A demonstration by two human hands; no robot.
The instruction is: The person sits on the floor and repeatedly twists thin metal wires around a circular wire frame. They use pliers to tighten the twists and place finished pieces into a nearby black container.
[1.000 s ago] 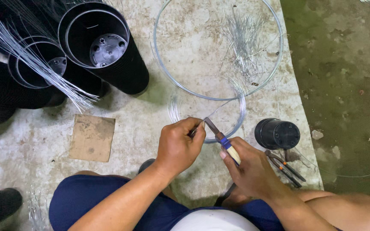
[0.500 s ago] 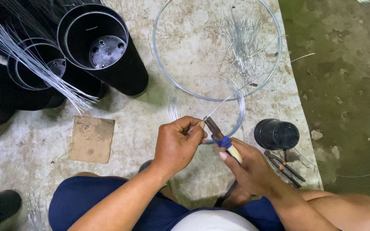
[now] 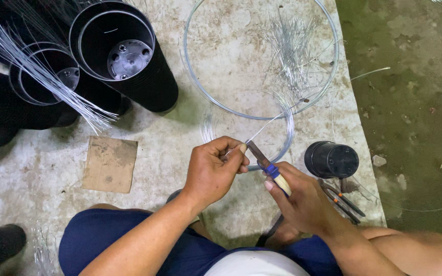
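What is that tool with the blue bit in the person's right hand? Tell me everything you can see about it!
The pliers look like old metal: dark, rusty-brown jaws, then a blue band, then a pale cream handle. The right hand wraps around the handle, so most of it is hidden. The tool tilts up and to the left, its nose meeting a thin silvery wire right by the fingertips of the left hand, which pinches that wire. It hangs above the concrete slab, over a small wire coil. Whether the jaws bite the wire is too small to tell.

Wire ring (image 3: 190, 76) behind small wire coil (image 3: 286, 134); pots (image 3: 124, 56) left, small pot (image 3: 331, 160) right.
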